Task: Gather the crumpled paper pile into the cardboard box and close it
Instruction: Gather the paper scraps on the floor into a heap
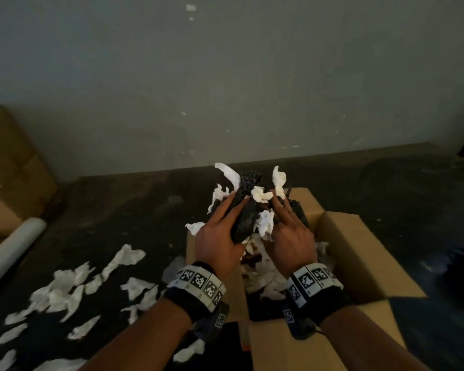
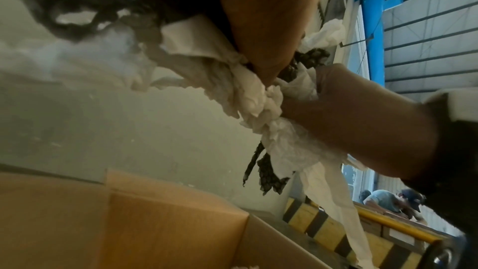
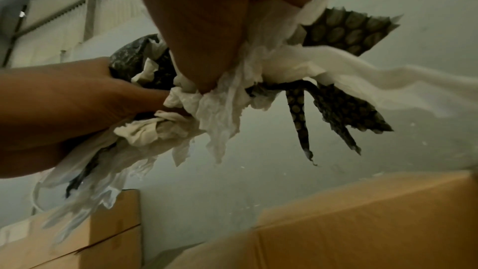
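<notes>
Both hands hold one bundle [image 1: 248, 202] of crumpled white paper and black bubble wrap above the open cardboard box [image 1: 355, 253]. My left hand [image 1: 220, 231] grips its left side, fingers laid over the black wrap. My right hand [image 1: 288, 231] grips the right side with spread fingers. Under the left palm [image 2: 258, 17], white paper [image 2: 248, 97] and black strips hang over the box wall [image 2: 129, 222]. In the right wrist view the same bundle [image 3: 217, 109] sits between the right hand [image 3: 207, 17] and left hand [image 3: 64, 99]. More white paper [image 1: 265, 279] lies inside the box.
Several loose white paper scraps [image 1: 65, 287] litter the dark floor left of the box. A white roll [image 1: 11, 250] and brown cartons [image 1: 8, 170] stand at the far left. A grey wall [image 1: 225, 89] rises just behind. A yellow-black barrier [image 2: 336, 232] and people [image 2: 388, 201] are far off.
</notes>
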Demonstrator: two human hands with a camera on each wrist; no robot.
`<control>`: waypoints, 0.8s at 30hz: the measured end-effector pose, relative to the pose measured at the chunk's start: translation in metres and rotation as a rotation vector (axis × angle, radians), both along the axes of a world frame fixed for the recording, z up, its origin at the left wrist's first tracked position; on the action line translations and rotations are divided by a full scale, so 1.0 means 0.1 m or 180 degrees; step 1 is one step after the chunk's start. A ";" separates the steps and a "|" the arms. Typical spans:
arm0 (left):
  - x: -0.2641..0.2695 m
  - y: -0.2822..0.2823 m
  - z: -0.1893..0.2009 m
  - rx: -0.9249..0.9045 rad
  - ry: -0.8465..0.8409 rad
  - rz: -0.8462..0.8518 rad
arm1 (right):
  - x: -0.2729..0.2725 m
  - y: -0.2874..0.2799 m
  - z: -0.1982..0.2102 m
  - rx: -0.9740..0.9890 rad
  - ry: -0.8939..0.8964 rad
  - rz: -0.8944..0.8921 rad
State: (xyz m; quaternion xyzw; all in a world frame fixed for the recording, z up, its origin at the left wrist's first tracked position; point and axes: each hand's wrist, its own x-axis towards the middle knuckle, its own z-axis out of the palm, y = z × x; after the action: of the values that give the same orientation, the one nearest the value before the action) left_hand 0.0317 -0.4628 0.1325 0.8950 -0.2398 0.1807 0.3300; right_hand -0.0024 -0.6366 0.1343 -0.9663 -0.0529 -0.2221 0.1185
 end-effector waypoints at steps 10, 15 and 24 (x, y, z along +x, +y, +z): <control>0.25 -1.38 -0.66 0.0476 0.1088 -0.0213 | 0.21 -1.47 -0.67 0.0238 0.1327 -0.0086; 0.44 -1.41 -0.91 0.1294 0.2035 -0.0269 | 0.27 -1.73 -0.71 0.0223 0.2327 0.0376; 0.71 -1.36 -0.61 0.1740 0.2062 -0.0436 | 0.50 -1.89 -0.40 0.0135 0.2655 0.0477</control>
State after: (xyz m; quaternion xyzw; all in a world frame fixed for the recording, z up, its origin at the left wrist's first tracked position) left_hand 0.1025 -0.5991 0.0718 0.9420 -0.2217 -0.2022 0.1501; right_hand 0.0481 -0.8259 0.0943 -0.9643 -0.0659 0.1961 0.1654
